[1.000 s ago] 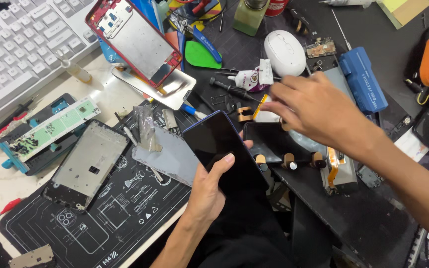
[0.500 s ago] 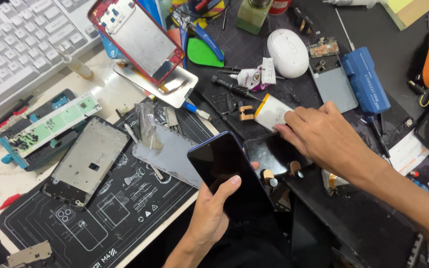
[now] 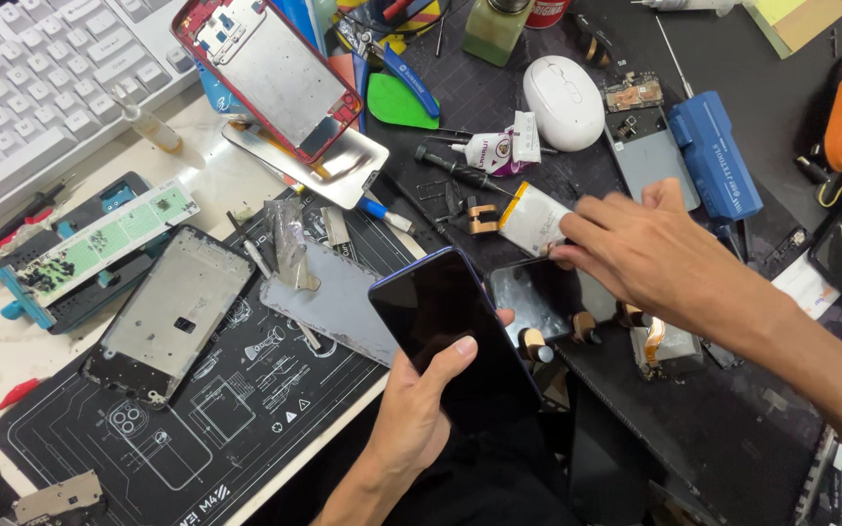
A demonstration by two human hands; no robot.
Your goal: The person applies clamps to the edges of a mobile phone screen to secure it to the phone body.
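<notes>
Phone repair bench, seen from above. The left hand (image 3: 419, 409) holds a dark-screened phone (image 3: 450, 326) upright over the near edge of the black work mat (image 3: 197, 429); the thumb lies across the lower part of the glass and the fingers wrap behind, so the grip is closed around the body of the phone. The right hand (image 3: 650, 258) reaches across a darker mat with its fingers loosely spread; the fingertips rest on or just over a white-wrapped flat battery (image 3: 530, 219) and a glossy dark panel (image 3: 538, 297) lying just beside it. Whether the battery is pinched or only touched cannot be told from this view.

State of the work, as judged from the layout: the held phone appears closed, its screen in place and unlit, while much else lies dismantled. A bare grey phone frame (image 3: 172, 312) sits on the work mat, a red-edged frame (image 3: 270, 73) leans near the keyboard (image 3: 41, 78), and a green circuit board (image 3: 99, 239) rests in a blue holder. A grey back plate (image 3: 328, 302) lies touching the phone's left side. Loose parts, a screwdriver (image 3: 455, 168) and a white mouse (image 3: 562, 97) surround the right hand. The battery is out on the bench, so fitting and reassembly seem still to remain.
</notes>
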